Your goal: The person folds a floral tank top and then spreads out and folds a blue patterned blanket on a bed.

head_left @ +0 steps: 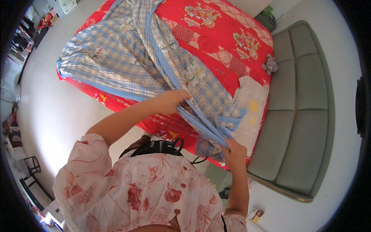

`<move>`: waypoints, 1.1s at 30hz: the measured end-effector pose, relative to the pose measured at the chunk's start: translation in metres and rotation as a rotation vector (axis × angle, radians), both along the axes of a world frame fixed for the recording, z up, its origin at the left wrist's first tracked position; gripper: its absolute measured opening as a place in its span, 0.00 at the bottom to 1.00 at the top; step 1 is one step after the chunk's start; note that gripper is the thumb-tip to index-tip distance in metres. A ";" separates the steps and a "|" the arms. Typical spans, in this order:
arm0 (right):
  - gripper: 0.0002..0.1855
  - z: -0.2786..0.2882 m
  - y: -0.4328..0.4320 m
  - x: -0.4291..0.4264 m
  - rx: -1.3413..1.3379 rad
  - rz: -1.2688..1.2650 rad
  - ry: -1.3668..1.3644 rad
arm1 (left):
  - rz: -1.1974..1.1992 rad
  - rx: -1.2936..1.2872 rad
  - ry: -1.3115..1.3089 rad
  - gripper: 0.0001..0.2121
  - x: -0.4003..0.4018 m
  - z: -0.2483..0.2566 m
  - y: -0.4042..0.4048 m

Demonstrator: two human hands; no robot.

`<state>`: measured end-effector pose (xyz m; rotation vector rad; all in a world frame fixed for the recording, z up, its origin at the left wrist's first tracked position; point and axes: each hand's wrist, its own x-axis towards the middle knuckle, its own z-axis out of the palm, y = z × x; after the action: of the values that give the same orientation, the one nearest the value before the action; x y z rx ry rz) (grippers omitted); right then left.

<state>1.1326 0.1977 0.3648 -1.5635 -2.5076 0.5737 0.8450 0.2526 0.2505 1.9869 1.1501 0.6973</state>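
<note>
A blue-and-beige plaid quilt (pixel 127 49) with white rabbit figures and plain blue edging lies loosely across the bed. My left hand (pixel 173 101), slightly blurred, grips its blue border near the front side of the bed. Farther right, my right hand (pixel 236 153) holds a bunched part of the same edging, close to the pillow end. The border runs fairly straight from one hand to the other, with folds of cloth hanging below it. Under the quilt is a red patterned bedspread (pixel 208 43). Beside my right hand, the quilt's corner overlaps a white pillow (pixel 252 95).
A padded grey-green headboard (pixel 301 95) rises at the right, with a small grey teddy bear (pixel 270 64) against it. A bedside cabinet (pixel 216 174) stands near my right forearm. Pale floor (pixel 49 95) stretches left towards hanging clothes (pixel 24 34).
</note>
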 end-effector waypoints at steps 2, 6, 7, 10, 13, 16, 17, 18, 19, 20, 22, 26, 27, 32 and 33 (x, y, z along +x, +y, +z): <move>0.12 0.010 -0.015 0.029 0.003 -0.101 0.013 | 0.107 0.038 0.020 0.24 -0.019 0.009 0.002; 0.09 0.032 -0.055 0.102 0.279 -0.327 0.098 | 0.031 0.091 0.074 0.25 -0.015 0.021 0.011; 0.09 0.039 -0.059 0.115 0.333 -0.373 0.163 | 0.022 0.078 0.035 0.25 -0.011 0.020 0.012; 0.08 0.050 -0.070 0.142 0.458 -0.539 0.363 | -0.012 -0.029 -0.041 0.22 -0.003 0.003 0.017; 0.07 0.030 -0.077 0.160 0.438 -0.738 0.476 | 0.042 0.076 0.045 0.15 -0.007 -0.013 0.006; 0.05 0.006 -0.094 0.173 0.355 -0.855 0.479 | 0.179 0.221 0.253 0.09 -0.039 -0.038 -0.009; 0.05 -0.003 -0.094 0.174 0.323 -0.866 0.518 | 0.227 0.253 0.331 0.07 -0.054 -0.052 -0.016; 0.05 -0.007 -0.096 0.174 0.295 -0.879 0.556 | 0.343 0.229 0.392 0.06 -0.074 -0.065 -0.023; 0.05 -0.011 -0.101 0.174 0.279 -0.905 0.586 | 0.446 0.213 0.441 0.07 -0.090 -0.072 -0.025; 0.06 -0.016 -0.102 0.174 0.276 -0.867 0.546 | 0.525 0.212 0.406 0.07 -0.107 -0.078 -0.030; 0.09 -0.027 -0.096 0.178 0.259 -0.786 0.453 | 0.594 0.139 0.317 0.06 -0.112 -0.083 -0.038; 0.11 -0.042 -0.086 0.185 0.266 -0.787 0.439 | 0.332 -0.201 0.216 0.04 -0.087 -0.112 -0.066; 0.11 -0.037 -0.083 0.180 0.272 -0.777 0.446 | 0.243 -0.318 0.399 0.05 -0.071 -0.122 -0.076; 0.11 -0.021 -0.076 0.163 0.349 -0.696 0.511 | -0.211 -0.558 0.736 0.14 -0.021 -0.232 -0.145; 0.11 -0.018 -0.078 0.166 0.370 -0.670 0.513 | -0.179 -0.642 0.639 0.18 -0.009 -0.251 -0.149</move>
<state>1.2986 0.1194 0.3468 -1.6913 -1.4914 0.3231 0.8359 0.1039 0.0000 1.7326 1.3082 -0.4086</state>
